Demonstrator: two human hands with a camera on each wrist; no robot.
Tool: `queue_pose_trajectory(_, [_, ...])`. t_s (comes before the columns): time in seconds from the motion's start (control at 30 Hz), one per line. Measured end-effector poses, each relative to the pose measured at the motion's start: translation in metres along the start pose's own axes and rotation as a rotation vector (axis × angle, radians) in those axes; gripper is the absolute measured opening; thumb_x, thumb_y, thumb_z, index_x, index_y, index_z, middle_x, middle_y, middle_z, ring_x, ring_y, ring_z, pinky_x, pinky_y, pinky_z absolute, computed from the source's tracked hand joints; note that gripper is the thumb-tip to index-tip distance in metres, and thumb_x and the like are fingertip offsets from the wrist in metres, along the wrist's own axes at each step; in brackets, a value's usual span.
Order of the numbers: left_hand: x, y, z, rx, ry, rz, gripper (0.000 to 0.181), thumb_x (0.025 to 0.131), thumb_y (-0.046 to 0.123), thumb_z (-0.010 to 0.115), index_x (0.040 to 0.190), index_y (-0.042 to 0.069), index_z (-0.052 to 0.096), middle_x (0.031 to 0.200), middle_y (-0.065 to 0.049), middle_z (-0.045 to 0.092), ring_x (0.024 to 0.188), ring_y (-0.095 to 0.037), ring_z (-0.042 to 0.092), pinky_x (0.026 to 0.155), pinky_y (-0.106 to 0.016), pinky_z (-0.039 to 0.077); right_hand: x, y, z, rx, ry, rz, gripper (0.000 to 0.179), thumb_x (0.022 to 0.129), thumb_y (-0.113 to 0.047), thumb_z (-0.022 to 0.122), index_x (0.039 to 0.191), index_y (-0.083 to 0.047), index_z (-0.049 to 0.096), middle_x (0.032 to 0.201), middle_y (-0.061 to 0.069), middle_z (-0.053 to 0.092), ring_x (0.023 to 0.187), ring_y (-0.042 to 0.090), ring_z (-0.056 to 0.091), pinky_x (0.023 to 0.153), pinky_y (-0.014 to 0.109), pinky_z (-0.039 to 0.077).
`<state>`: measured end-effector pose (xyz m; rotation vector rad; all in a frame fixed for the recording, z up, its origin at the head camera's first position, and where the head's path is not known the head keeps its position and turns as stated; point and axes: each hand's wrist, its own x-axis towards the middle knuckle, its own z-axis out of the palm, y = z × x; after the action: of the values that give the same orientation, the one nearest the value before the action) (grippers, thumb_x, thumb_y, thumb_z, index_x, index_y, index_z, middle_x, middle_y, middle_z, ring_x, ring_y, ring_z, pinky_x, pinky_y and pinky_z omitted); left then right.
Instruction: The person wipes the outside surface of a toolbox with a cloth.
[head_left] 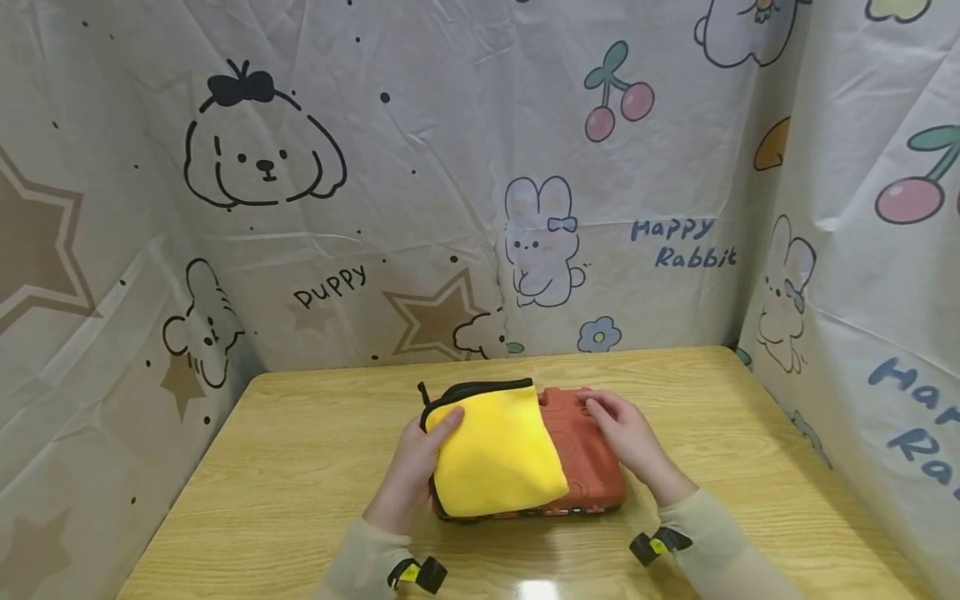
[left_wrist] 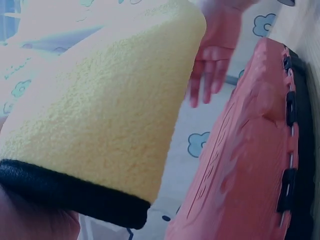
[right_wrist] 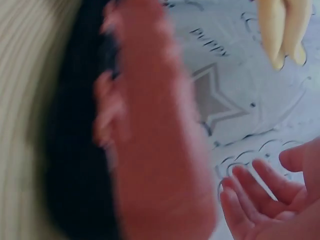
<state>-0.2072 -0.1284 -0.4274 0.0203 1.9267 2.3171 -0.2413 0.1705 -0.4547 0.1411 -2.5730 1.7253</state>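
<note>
A yellow plush towel (head_left: 495, 454) with black edging hangs from my left hand (head_left: 414, 462), its thumb in front and the other fingers hidden behind. The left wrist view shows the fuzzy face of the towel (left_wrist: 105, 100) close up, raised off the case. Under and behind it lies a red plastic case (head_left: 585, 450) with a dark base; the towel hides its left part. My right hand (head_left: 628, 429) hovers by the case's right side. In the right wrist view that hand (right_wrist: 275, 195) has loosely spread fingers, holds nothing and stands apart from the case.
The case (left_wrist: 240, 140) lies flat on the wood-grain table (head_left: 315, 467), with black latches (left_wrist: 287, 190) along its side. A printed white curtain (head_left: 420, 167) encloses the back and both sides. A strapped camera (head_left: 423, 575) sits on each wrist.
</note>
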Motion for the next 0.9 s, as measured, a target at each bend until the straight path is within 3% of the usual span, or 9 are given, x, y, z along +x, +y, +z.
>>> queue_pose_trajectory(0.17, [0.0,-0.001,-0.008,-0.042,0.02,0.008,0.034,0.103,0.032,0.064,0.12,0.003,0.059,0.091,0.0,0.071,0.08,-0.013,0.073,0.073,-0.029,0.061,0.001,0.014,0.0,-0.098,0.044,0.017,0.042,0.11,-0.014,0.047,0.148,0.004,0.049,0.152,0.027,0.049,0.141,0.044,0.047,0.117,0.056,0.041])
queue_pose_trajectory(0.37, [0.002,-0.003,-0.011,-0.058,0.046,-0.003,0.034,0.103,0.033,0.064,0.12,0.003,0.059,0.091,0.002,0.071,0.08,-0.012,0.073,0.074,-0.028,0.061,0.007,0.029,0.001,-0.088,-0.031,0.044,0.061,0.111,-0.015,0.044,0.16,0.011,0.017,0.164,0.031,0.025,0.152,0.051,0.026,0.124,0.057,0.027])
queue_pose_trajectory(0.47, [0.004,-0.002,-0.014,-0.063,0.074,-0.006,0.035,0.103,0.034,0.064,0.118,0.004,0.059,0.089,0.002,0.072,0.079,-0.011,0.073,0.072,-0.028,0.062,0.01,0.036,0.002,-0.089,-0.077,0.081,0.065,0.112,-0.019,0.041,0.161,0.01,0.008,0.168,0.03,0.015,0.154,0.049,0.018,0.126,0.056,0.02])
queue_pose_trajectory(0.73, [0.009,0.001,-0.028,-0.056,0.162,-0.013,0.041,0.102,0.039,0.066,0.122,0.005,0.056,0.09,0.005,0.07,0.081,-0.009,0.072,0.074,-0.027,0.061,0.009,0.043,0.008,-0.104,-0.143,0.146,0.068,0.114,-0.027,0.033,0.162,0.007,-0.002,0.169,0.03,-0.002,0.157,0.045,-0.001,0.128,0.058,0.004])
queue_pose_trajectory(0.9, [0.013,-0.002,-0.038,-0.064,0.223,-0.018,0.042,0.102,0.04,0.065,0.124,0.006,0.056,0.09,0.007,0.069,0.081,-0.008,0.071,0.074,-0.026,0.06,0.006,0.044,0.012,-0.102,-0.134,0.146,0.066,0.114,-0.023,0.03,0.161,0.007,-0.004,0.169,0.031,-0.004,0.157,0.046,-0.003,0.128,0.059,0.003])
